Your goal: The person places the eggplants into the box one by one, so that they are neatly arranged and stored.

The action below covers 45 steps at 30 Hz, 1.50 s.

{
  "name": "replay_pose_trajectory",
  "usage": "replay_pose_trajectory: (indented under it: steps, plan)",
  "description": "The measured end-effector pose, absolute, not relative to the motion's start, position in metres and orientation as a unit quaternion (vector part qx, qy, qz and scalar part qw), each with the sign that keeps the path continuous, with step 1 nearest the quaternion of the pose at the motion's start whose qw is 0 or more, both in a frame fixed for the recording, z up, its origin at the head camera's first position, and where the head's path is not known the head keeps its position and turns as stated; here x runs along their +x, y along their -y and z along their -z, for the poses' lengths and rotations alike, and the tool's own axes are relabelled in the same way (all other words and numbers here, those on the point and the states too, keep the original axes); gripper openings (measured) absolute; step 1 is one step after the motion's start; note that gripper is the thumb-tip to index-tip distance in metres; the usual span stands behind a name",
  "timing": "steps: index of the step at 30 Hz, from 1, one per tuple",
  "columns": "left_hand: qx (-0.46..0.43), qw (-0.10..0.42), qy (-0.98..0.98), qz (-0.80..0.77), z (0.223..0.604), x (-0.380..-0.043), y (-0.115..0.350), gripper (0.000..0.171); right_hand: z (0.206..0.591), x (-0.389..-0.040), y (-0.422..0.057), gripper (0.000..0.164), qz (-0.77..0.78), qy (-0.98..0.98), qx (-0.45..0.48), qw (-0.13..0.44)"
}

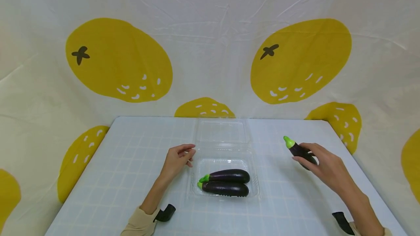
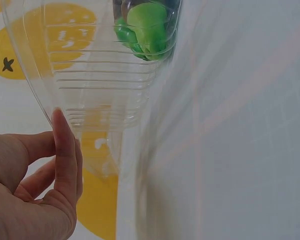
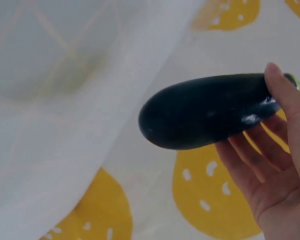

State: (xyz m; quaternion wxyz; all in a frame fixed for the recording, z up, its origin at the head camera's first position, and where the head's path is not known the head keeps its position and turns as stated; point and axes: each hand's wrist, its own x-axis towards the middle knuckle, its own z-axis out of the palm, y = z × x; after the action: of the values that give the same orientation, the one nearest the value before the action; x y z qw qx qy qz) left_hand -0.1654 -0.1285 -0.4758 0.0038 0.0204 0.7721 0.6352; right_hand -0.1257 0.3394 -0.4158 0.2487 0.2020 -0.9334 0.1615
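Note:
A clear plastic clamshell container [image 1: 255, 177] lies on the table with its lid [image 1: 223, 132] folded back to the far side. Two dark purple eggplants rest side by side in its base, the far one [image 1: 231, 175] and the near one [image 1: 226, 188], green stem ends to the left. My left hand [image 1: 177, 160] is at the container's left side, a fingertip right at the clear rim [image 2: 32, 90] in the left wrist view. Off to the right, my right hand [image 1: 325, 165] holds a third eggplant [image 3: 205, 112] above the table, thumb on one side and fingers on the other, green end pointing away.
The table [image 1: 131, 177] wears a pale checked cover. A whitish cloth [image 1: 210, 46] printed with large yellow fruit hangs behind and beside it. Black straps, one at the left wrist [image 1: 165, 212] and one at the right [image 1: 342, 223], stick out from beige sleeves.

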Motion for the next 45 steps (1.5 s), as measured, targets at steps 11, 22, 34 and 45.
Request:
replay_pose_trajectory:
  steps: [11, 22, 34, 45]
  plan:
    - [0.009, -0.009, -0.769, -0.639, 0.476, -0.166, 0.127, 0.03, 0.409, -0.126, -0.32, 0.06, -0.196, 0.923, 0.223, 0.245]
    - [0.005, -0.018, -0.779, -0.627, 0.46, -0.158, 0.119, 0.026, 0.399, -0.128, -0.296, 0.059, -0.209, 0.917, 0.24, 0.242]
    - [0.026, -0.003, -0.774, -0.633, 0.477, -0.167, 0.127, 0.029, 0.394, -0.135, -0.266, 0.058, -0.213, 0.896, 0.289, 0.259]
    - [0.016, -0.013, -0.777, -0.63, 0.474, -0.163, 0.126, 0.03, 0.392, -0.139, -0.238, 0.061, -0.227, 0.877, 0.334, 0.26]
